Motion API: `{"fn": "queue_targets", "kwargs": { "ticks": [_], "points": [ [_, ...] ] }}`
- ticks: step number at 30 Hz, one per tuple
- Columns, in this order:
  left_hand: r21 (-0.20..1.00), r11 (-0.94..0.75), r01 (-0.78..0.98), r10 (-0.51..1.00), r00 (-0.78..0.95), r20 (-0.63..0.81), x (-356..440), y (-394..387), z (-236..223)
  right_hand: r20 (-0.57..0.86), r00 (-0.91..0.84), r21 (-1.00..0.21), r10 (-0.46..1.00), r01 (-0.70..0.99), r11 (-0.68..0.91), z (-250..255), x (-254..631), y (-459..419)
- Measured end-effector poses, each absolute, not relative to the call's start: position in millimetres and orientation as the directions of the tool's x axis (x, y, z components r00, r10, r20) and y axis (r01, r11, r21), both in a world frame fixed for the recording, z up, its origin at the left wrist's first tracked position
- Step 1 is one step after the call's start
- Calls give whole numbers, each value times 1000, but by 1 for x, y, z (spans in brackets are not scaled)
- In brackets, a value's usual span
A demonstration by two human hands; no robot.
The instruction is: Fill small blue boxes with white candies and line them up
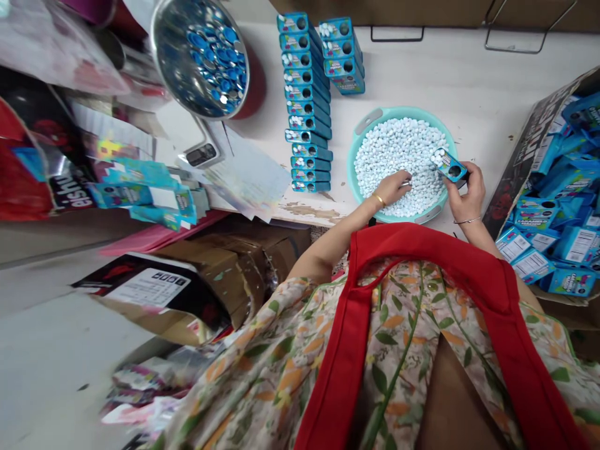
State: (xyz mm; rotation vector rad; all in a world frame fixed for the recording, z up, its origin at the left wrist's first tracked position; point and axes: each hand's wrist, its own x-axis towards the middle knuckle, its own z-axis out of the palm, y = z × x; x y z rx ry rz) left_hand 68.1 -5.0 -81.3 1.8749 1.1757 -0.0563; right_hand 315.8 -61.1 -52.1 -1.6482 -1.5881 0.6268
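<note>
Left hand (392, 188) rests fingers curled among the white pellets (403, 142), contents of its grasp undeterminable; right hand (470, 195) grips one blue box (449, 165) above the right rim of the turquoise tub (351, 161). Recommended: keep that box over the tub, its dark round spot upward and unobstructed, so strays fall back. Farther off, rows of matching boxes (307, 109) stand on the table (469, 78); avoid knocking them.
</note>
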Motion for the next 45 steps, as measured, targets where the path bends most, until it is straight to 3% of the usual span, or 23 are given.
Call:
{"fn": "queue_targets", "kwargs": {
  "ticks": [4, 9, 18, 23, 28, 31, 34, 37, 40, 42, 45],
  "points": [
    [733, -228, 641, 712, 623, -324, 32, -2, -54, 143, 130, -797, 981, 603, 36, -55, 315, -61],
    [704, -384, 598, 719, 672, -179, -3, 8, 12, 162, 58, -776, 985, 624, 91, -57, 304, -59],
    [265, -577, 773, 689, 634, -350, 51, 13, 108, 216, -149, -760, 965, 595, 262, -67, 274, -56],
    [200, -570, 797, 713, 601, -362, 60, 5, 134, 258, -138, -777, 956, 559, 291, -74, 267, -58],
    [412, -553, 724, 705, 670, -232, 26, 30, 96, 227, -72, -841, 971, 489, 233, -70, 268, -63],
    [571, -571, 590, 616, 767, -176, 17, 45, 52, 193, -75, -867, 978, 454, 206, -66, 261, -64],
    [649, -566, 508, 528, 828, -188, 16, 53, 25, 148, -73, -880, 986, 446, 165, -57, 247, -61],
    [644, -565, 516, 587, 800, -125, 0, 69, 20, 127, -72, -869, 989, 473, 146, -42, 250, -52],
    [562, -509, 652, 790, 613, 4, -38, 113, 5, 157, 72, -789, 985, 609, 82, -32, 298, -42],
    [513, -413, 753, 891, 450, 56, -64, 149, -16, 179, 263, -697, 948, 714, -66, -26, 357, -43],
    [444, -209, 871, 972, 235, -4, -92, 190, -46, 180, 568, -553, 803, 734, -395, -16, 455, -57]
  ]
}}
